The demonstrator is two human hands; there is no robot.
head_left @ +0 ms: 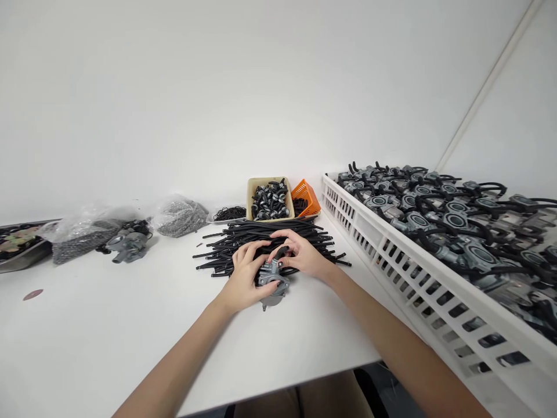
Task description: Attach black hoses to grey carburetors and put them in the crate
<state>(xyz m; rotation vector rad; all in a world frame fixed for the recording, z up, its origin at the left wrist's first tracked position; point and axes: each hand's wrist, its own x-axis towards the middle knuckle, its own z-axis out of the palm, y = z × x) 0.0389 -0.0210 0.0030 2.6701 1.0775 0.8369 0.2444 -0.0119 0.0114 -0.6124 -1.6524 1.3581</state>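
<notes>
A grey metal carburetor (273, 284) is above the white table, close to the table's front. My left hand (247, 277) is wrapped round it, thumb across its front flange. At its top, a short black rubber piece (282, 252) sticks up at a tilt. My right hand (300, 255) pinches that piece between thumb and fingers; whether it is fixed to the carburetor I cannot tell. Just behind both hands lies a wide pile of black rubber hoses (235, 244). My fingers hide part of the carburetor's top.
On the right stands a long white crate (391, 255) full of carburetors with hoses. Behind the pile are a cream basket (249, 200) of black-and-silver parts and a tilted orange basket (311, 197). Plastic bags of small parts (180, 217), another carburetor (129, 244) and a metal tray (26, 258) are left.
</notes>
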